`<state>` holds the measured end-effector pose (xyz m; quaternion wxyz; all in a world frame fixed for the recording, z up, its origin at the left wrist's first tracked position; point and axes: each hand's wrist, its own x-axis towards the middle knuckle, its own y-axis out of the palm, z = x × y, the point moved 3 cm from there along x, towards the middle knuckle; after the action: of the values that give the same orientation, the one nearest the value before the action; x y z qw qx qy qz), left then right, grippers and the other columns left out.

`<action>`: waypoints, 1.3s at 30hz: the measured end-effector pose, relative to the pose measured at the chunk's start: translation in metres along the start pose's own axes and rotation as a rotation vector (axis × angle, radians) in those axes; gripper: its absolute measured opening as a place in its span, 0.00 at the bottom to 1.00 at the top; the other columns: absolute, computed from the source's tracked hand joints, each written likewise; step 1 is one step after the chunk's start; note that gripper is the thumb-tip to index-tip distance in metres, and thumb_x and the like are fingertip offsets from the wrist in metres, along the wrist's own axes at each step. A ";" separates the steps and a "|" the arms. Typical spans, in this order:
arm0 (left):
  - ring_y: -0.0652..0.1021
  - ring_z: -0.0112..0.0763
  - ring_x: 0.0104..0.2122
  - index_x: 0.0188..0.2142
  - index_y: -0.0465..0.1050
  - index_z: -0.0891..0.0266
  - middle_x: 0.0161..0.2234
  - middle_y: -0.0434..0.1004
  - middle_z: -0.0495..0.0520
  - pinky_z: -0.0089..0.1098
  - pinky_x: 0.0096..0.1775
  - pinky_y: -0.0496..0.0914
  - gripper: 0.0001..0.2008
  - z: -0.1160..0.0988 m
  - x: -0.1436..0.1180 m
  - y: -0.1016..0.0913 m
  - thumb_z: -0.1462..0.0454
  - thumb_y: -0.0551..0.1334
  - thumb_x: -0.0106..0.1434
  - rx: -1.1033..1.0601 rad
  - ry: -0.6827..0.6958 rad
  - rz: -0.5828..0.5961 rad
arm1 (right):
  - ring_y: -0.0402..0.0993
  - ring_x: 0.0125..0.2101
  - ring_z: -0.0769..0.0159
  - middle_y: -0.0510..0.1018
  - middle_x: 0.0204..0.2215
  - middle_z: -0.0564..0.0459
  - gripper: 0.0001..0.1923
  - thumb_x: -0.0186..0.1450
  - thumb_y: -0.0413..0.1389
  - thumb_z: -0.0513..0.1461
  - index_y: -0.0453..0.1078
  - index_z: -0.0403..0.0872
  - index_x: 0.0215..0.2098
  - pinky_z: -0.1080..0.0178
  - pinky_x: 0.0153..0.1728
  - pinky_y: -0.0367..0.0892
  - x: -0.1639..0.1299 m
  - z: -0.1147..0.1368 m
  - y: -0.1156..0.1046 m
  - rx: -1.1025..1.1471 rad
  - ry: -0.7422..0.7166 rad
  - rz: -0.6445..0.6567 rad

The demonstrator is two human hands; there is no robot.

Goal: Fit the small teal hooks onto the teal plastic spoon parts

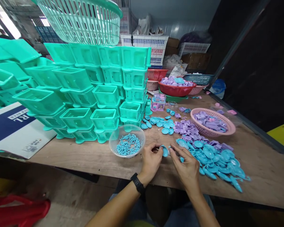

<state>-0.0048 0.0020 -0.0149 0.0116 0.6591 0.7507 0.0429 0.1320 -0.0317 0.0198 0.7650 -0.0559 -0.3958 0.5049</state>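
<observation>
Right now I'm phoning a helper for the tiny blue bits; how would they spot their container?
Start at the wall of stacked teal tubs. On the wooden table before it, beside the left hand, sits the clear bowl. It alone is see-through, unlike the pink basket.

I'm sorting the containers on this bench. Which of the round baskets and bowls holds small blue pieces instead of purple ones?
The clear plastic bowl beside the left hand. The pink basket and red basket both hold purple parts.

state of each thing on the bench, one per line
left hand: pinching blue piece
right hand: fingertips on blue piece
blue piece: held between both hands
clear bowl: upright, holds small blue bits
pink basket: holds purple parts
red basket: heaped with purple parts
teal tubs: stacked
</observation>
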 end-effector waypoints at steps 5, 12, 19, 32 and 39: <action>0.81 0.33 0.28 0.31 0.80 0.63 0.29 0.83 0.53 0.29 0.32 0.73 0.05 -0.005 -0.003 0.000 0.66 0.64 0.58 0.077 0.047 -0.005 | 0.81 0.33 0.60 0.85 0.35 0.49 0.13 0.66 0.60 0.49 0.82 0.51 0.38 0.61 0.36 0.76 -0.002 -0.003 0.003 0.044 0.100 -0.024; 0.81 0.33 0.29 0.32 0.81 0.62 0.30 0.84 0.54 0.29 0.33 0.71 0.05 -0.013 -0.008 0.000 0.66 0.64 0.59 0.215 0.145 -0.001 | 0.80 0.30 0.61 0.85 0.33 0.49 0.13 0.64 0.62 0.49 0.79 0.48 0.36 0.62 0.33 0.74 -0.015 0.003 0.011 0.071 0.201 -0.160; 0.82 0.34 0.29 0.31 0.80 0.62 0.30 0.84 0.54 0.29 0.33 0.73 0.05 -0.016 -0.008 0.001 0.67 0.64 0.59 0.176 0.120 0.013 | 0.81 0.35 0.60 0.84 0.35 0.48 0.09 0.67 0.61 0.46 0.78 0.49 0.36 0.60 0.37 0.75 -0.015 0.010 0.014 0.027 0.059 -0.237; 0.81 0.35 0.30 0.32 0.80 0.61 0.30 0.84 0.54 0.31 0.34 0.72 0.05 -0.013 -0.009 0.000 0.68 0.63 0.61 0.307 0.243 0.010 | 0.81 0.35 0.61 0.85 0.34 0.49 0.07 0.67 0.61 0.44 0.79 0.49 0.36 0.60 0.40 0.75 -0.014 0.008 0.014 0.071 -0.010 -0.178; 0.80 0.36 0.33 0.34 0.78 0.60 0.32 0.82 0.55 0.32 0.36 0.71 0.07 -0.020 -0.010 -0.005 0.70 0.61 0.64 0.499 0.474 0.054 | 0.80 0.31 0.58 0.85 0.31 0.47 0.16 0.57 0.66 0.50 0.80 0.46 0.34 0.58 0.35 0.76 -0.013 -0.006 0.020 0.282 0.361 -0.142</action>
<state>-0.0095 -0.0096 0.0047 -0.3258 0.6331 0.7020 0.0100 0.1191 -0.0310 -0.0007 0.8573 -0.0099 -0.1809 0.4819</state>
